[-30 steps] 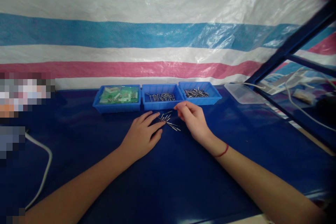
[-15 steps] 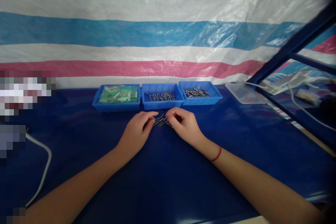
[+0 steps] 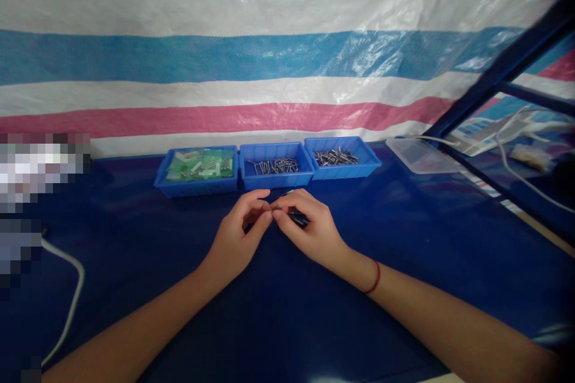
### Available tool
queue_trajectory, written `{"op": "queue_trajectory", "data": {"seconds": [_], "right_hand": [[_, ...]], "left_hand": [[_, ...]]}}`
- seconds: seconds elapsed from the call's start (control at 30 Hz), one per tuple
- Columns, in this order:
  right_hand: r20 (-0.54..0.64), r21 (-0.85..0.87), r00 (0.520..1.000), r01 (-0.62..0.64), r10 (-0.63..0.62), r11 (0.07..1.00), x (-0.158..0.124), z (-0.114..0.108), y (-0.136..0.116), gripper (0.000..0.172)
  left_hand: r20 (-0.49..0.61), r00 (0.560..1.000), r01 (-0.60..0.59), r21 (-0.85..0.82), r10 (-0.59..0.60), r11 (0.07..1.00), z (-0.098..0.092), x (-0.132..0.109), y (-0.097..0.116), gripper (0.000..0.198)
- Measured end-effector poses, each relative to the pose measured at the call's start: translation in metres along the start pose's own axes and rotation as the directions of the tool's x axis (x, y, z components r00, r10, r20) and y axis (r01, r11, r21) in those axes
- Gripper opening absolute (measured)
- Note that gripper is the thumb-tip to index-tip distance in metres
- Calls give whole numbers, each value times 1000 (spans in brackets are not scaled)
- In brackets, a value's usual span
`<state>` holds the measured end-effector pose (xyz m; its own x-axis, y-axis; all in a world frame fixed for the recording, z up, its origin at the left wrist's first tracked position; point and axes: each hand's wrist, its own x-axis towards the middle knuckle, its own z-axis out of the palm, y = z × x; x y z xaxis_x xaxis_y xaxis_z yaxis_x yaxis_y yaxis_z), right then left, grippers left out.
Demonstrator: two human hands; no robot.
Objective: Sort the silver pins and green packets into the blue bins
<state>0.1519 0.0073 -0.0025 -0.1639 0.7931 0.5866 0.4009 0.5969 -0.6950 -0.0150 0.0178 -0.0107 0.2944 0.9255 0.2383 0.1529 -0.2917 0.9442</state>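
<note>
Blue table [image 3: 269, 323] spreads under the left hand [image 3: 236, 230] and right hand [image 3: 318, 224], which meet at the fingertips. Each is curled, thumb against finger; whether either pinches a pin is too small to tell. Loose pins [image 3: 300, 219] lie on the table, partly hidden, showing through the gap under the right hand's curled fingers. Just beyond the hands stand three bins in a row: left bin [image 3: 197, 188] with green bags [image 3: 202, 164], middle bin [image 3: 277, 181] and right bin [image 3: 348, 173] with metal pieces [image 3: 335, 157].
</note>
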Motion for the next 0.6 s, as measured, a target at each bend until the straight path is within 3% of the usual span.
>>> {"op": "queue_trajectory", "data": {"seconds": [0.13, 0.37, 0.6], "right_hand": [[-10, 15, 1000, -19, 19, 1000, -2, 2, 0, 6], [3, 15, 1000, -25, 25, 1000, -2, 0, -2, 9], [-2, 19, 999, -43, 43, 999, -1, -3, -5, 9]], "left_hand": [[12, 1000, -20, 33, 20, 999, 0, -2, -3, 31], [6, 998, -68, 252, 68, 965, -1, -1, 0, 27], [42, 990, -144, 342, 138, 929, -2, 0, 9, 7]]}}
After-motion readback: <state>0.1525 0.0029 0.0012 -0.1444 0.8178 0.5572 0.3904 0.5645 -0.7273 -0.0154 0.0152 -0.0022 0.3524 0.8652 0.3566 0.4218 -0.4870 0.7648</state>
